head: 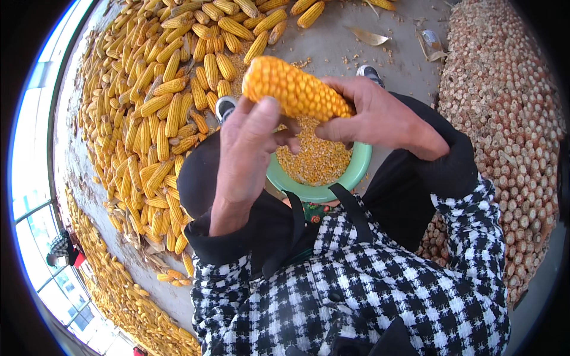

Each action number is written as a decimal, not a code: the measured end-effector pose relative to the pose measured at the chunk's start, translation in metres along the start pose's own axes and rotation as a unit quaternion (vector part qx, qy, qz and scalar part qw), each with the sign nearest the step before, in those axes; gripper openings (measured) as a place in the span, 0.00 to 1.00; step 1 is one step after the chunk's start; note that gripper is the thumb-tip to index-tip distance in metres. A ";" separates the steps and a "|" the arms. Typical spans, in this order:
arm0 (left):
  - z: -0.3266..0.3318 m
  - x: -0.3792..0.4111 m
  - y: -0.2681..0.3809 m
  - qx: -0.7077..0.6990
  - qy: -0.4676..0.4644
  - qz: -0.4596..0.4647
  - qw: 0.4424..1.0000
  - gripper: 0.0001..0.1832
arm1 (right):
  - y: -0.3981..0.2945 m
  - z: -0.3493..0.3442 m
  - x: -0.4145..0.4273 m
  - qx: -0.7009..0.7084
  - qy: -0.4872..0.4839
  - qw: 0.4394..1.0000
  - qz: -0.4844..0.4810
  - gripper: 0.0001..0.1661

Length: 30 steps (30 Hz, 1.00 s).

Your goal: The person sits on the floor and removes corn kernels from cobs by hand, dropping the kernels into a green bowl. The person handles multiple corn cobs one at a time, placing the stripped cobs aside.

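Observation:
Between my two hands an ear of yellow corn (294,88) is held up at a tilt, its rows full of kernels. My left hand (254,133) holds the thick end, thumb in front and some fingers beneath. The narrow end rests in the grip of my right hand (374,111), which covers its tip. Below them, between my knees, stands a light green plastic basin (321,194). Loose corn kernels (314,162) lie in it, partly hidden by my hands and the ear.
A large heap of corn ears (147,133) covers the floor on the left. Stacked bare cobs (503,111) rise at the right. Dry husk (367,36) and scattered kernels lie on the concrete floor (325,44). Another person (62,249) is at the far left, near windows.

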<state>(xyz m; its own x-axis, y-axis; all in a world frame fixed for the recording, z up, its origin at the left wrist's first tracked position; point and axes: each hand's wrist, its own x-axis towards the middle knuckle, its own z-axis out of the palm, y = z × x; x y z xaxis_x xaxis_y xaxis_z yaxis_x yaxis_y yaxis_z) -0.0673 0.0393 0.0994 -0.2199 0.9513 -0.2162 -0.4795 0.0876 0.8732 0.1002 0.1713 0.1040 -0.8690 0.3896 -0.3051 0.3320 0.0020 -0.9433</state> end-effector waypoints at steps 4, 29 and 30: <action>0.004 0.018 -0.011 0.010 0.042 0.027 0.999 0.13 | 0.001 0.005 0.027 0.142 -0.011 0.989 -0.047 0.16; 0.009 -0.010 -0.088 0.105 0.151 -0.082 0.980 0.21 | 0.061 0.062 0.008 -0.139 0.128 0.982 0.023 0.24; 0.005 -0.008 -0.093 0.129 0.164 -0.073 0.975 0.19 | 0.063 0.065 0.008 -0.140 0.124 0.982 0.028 0.24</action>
<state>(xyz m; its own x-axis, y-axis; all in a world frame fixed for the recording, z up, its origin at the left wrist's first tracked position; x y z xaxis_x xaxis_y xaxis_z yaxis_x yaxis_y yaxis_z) -0.0165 0.0253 0.0224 -0.4459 0.7813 -0.4368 -0.3053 0.3260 0.8947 0.0907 0.1146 0.0338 -0.7418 0.6088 -0.2812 0.4947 0.2138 -0.8423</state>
